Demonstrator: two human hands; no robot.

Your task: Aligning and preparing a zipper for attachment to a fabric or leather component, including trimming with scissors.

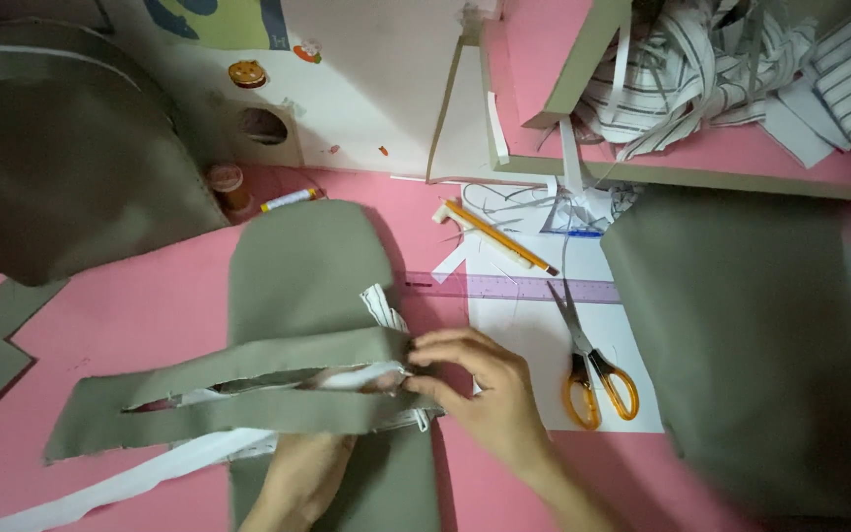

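My right hand (480, 389) pinches the right end of a folded olive-green fabric strip (238, 379) that lies across a larger olive fabric panel (302, 266) on the pink table. White striped lining (381, 305) shows between the layers. My left hand (297, 478) lies lower, partly under the strip, pressing on the panel. A white fabric band (120, 488) trails off to the lower left.
Orange-handled scissors (588, 365) lie on white paper (544, 335) right of my hand. A purple ruler (514, 288), a pencil (499, 236), a thread spool (227, 184), more olive fabric pieces left (61, 158) and right (760, 335), and striped scraps (701, 69) surround the work.
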